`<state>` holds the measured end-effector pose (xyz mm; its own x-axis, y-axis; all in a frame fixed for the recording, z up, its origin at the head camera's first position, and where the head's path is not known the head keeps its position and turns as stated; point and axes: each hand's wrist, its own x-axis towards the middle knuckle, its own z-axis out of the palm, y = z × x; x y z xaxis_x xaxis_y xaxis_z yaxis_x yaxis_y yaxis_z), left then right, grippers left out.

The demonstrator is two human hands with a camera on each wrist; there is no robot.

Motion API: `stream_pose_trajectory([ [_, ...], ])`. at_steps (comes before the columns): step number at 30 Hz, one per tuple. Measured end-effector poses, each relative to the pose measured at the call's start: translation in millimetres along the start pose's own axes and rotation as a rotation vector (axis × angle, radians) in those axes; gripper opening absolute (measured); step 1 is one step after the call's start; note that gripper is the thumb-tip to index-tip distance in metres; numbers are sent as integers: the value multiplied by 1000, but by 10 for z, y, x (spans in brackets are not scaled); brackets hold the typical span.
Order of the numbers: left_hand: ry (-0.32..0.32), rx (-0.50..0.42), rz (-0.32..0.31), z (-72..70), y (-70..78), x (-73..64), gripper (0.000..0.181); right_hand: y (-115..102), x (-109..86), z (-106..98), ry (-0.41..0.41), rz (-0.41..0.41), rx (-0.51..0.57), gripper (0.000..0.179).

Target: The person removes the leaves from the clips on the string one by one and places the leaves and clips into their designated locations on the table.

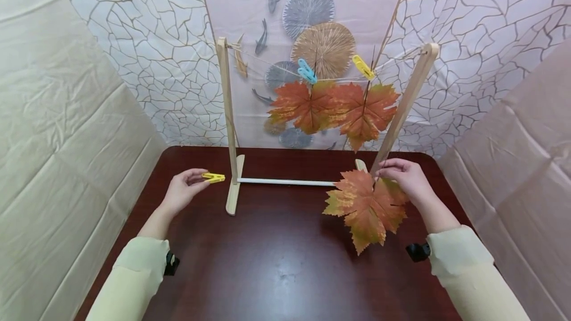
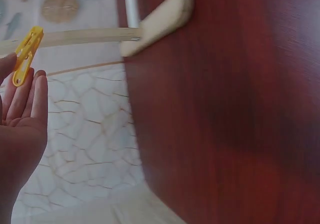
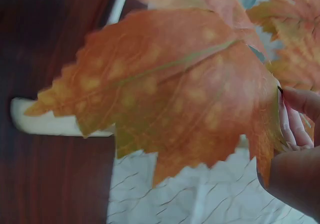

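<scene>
My left hand (image 1: 184, 189) pinches a yellow clothespin (image 1: 213, 177) between thumb and fingers, just left of the wooden stand's left post. In the left wrist view the clothespin (image 2: 28, 56) points up from the fingertips. My right hand (image 1: 408, 180) pinches an orange and green artificial maple leaf (image 1: 370, 207) near its stem, in front of the right post. That leaf (image 3: 175, 79) fills much of the right wrist view and hides part of the fingers. Two similar leaves, a left one (image 1: 308, 105) and a right one (image 1: 366, 113), hang from the string by a blue clothespin (image 1: 307, 71) and a yellow clothespin (image 1: 363, 67).
The stand has a left post (image 1: 228, 113), a right post (image 1: 406, 103), a white crossbar (image 1: 285, 182) and a string (image 1: 263, 59) tied between the post tops. It stands at the back of a dark red-brown table (image 1: 267, 261). Patterned cloth (image 1: 147, 38) hangs behind it.
</scene>
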<state>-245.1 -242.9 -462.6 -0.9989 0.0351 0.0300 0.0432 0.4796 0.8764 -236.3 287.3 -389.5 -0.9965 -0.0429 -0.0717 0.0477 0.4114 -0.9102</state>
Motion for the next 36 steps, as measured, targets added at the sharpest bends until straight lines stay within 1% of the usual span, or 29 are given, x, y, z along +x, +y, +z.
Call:
stream_pose_trajectory([
  [3,-1,16,-19,38,-144,-62,38,159,-26,-51,-8,29,-39,36],
  [8,-23,36,-39,110,-357,-152,37,407,-69,-129,11,92,-68,40],
  [11,-39,42,-41,141,-455,-212,36,541,-84,-181,24,116,-87,39],
  [14,-52,43,-62,159,-538,-273,36,665,-94,-221,24,134,-104,40],
  [19,-74,38,-87,191,-648,-342,36,880,-99,-267,20,187,-74,42],
  [23,-84,33,-99,233,-718,-360,36,1051,-103,-292,26,225,-98,45],
  [26,-91,45,-124,267,-750,-367,35,1161,-109,-302,27,256,-120,46],
  [27,-96,51,-131,277,-759,-369,35,1194,-111,-305,28,267,-111,47],
  [32,-107,86,-178,319,-799,-381,33,1317,-110,-303,37,292,-66,47],
  [36,-105,114,-212,337,-805,-387,33,1367,-106,-292,46,303,-86,47],
])
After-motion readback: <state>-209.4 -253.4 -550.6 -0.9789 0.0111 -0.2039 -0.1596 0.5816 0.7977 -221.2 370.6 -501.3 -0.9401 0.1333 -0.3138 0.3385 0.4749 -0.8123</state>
